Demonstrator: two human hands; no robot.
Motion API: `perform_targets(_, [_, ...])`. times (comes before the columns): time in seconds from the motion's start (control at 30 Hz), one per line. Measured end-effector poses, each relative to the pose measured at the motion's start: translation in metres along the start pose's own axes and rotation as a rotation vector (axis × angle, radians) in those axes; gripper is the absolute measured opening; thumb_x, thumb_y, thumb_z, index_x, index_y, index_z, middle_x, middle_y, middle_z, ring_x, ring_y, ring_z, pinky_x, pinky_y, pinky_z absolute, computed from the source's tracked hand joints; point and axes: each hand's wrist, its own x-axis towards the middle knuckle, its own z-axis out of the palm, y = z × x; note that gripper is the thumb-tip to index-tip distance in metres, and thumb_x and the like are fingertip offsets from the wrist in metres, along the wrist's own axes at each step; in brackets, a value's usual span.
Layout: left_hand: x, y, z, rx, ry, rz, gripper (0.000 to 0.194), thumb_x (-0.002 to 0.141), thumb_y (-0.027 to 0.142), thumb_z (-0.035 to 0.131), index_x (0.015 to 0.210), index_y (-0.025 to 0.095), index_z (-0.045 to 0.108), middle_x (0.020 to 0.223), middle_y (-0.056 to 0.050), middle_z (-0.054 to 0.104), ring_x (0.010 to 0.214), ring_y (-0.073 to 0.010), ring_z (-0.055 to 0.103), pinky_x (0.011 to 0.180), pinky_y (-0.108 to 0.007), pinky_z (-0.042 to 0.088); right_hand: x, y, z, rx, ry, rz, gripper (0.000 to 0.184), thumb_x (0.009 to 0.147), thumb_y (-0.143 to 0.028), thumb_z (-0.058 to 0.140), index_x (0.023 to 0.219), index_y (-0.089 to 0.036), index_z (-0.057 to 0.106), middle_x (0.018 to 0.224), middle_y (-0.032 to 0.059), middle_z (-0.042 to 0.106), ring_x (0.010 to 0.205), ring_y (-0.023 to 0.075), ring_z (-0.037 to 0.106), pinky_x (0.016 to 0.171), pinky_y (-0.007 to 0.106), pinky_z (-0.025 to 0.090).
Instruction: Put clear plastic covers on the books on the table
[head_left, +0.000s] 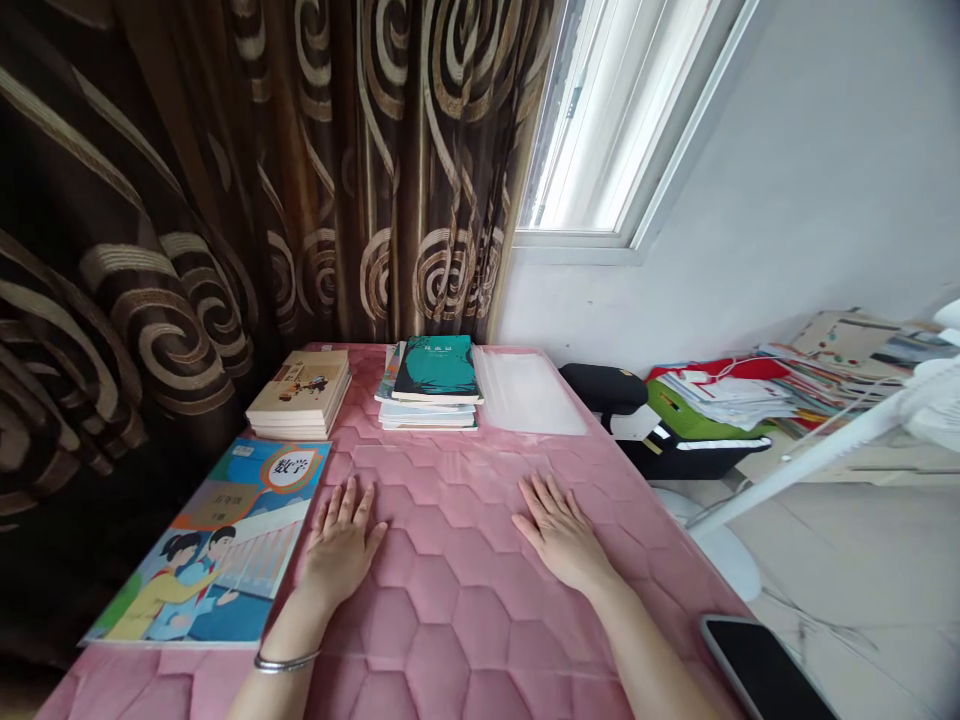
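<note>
My left hand (345,540) lies flat, palm down and fingers apart, on the pink quilted tabletop (427,610). A silver bangle (286,663) circles that wrist. Just left of it is a maths textbook (217,560) with a blue illustrated cover. My right hand (562,535) also rests palm down with spread fingers, to the right of the left one. Between and under the hands, faint edges and sheen suggest a clear plastic sheet (450,480) lying on the surface. Neither hand holds anything.
At the back stand a stack of beige books (300,390), a pile topped by a teal book (439,370) and whitish translucent sheets (529,392). A phone (765,665) lies at the right edge. Beyond are a white fan (817,445), a black-and-green bin (690,430) and piled papers.
</note>
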Motion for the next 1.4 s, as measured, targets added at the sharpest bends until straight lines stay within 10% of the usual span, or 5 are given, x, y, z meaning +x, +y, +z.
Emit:
perform_targets(0.4, [0.004, -0.004, 0.016, -0.019, 0.288, 0.028, 0.044, 0.094, 0.036, 0.043, 0.134, 0.021, 0.051, 0.143, -0.013, 0.046, 0.126, -0.029, 0.047, 0.102, -0.045, 0.04, 0.014, -0.01, -0.028, 0.215, -0.01, 0.046, 0.053, 0.088, -0.046, 0.046, 0.132, -0.018, 0.052, 0.147, 0.0116, 0.041, 0.138, 0.0312, 0.03, 0.111, 0.049, 0.024])
perform_targets(0.6, [0.009, -0.003, 0.024, -0.03, 0.382, 0.023, 0.04, 0.092, 0.034, 0.046, 0.129, 0.021, 0.056, 0.135, -0.013, 0.051, 0.118, -0.0279, 0.051, 0.098, -0.045, 0.042, 0.09, -0.048, -0.076, 0.82, 0.186, 0.188, 0.021, 0.082, -0.029, 0.062, 0.1, -0.022, 0.067, 0.113, 0.006, 0.067, 0.111, 0.0219, 0.059, 0.098, 0.031, 0.042])
perform_targets(0.73, [0.007, -0.001, 0.023, -0.026, 0.37, 0.007, 0.04, 0.092, 0.034, 0.045, 0.129, 0.022, 0.055, 0.135, -0.012, 0.051, 0.118, -0.0287, 0.051, 0.097, -0.046, 0.041, 0.151, -0.066, -0.082, 0.985, 0.127, 0.393, 0.026, 0.09, -0.032, 0.054, 0.108, -0.016, 0.062, 0.105, 0.0089, 0.067, 0.086, 0.0181, 0.066, 0.075, 0.029, 0.053])
perform_targets(0.93, [0.006, -0.001, 0.024, -0.046, 0.368, -0.012, 0.04, 0.092, 0.033, 0.045, 0.129, 0.022, 0.055, 0.135, -0.013, 0.052, 0.117, -0.029, 0.05, 0.098, -0.047, 0.04, 0.195, -0.082, -0.078, 1.218, -0.002, 0.625, 0.033, 0.092, -0.036, 0.056, 0.119, -0.017, 0.055, 0.118, 0.0075, 0.058, 0.097, 0.0195, 0.06, 0.082, 0.04, 0.053])
perform_targets(1.4, [0.007, -0.001, 0.025, -0.062, 0.395, 0.0, 0.04, 0.091, 0.031, 0.045, 0.128, 0.02, 0.056, 0.134, -0.013, 0.053, 0.12, -0.0291, 0.049, 0.099, -0.047, 0.039, 0.165, -0.086, -0.072, 1.598, -0.164, 0.608, 0.021, 0.091, -0.033, 0.053, 0.094, -0.012, 0.057, 0.086, 0.0071, 0.065, 0.075, 0.0152, 0.066, 0.065, 0.028, 0.059])
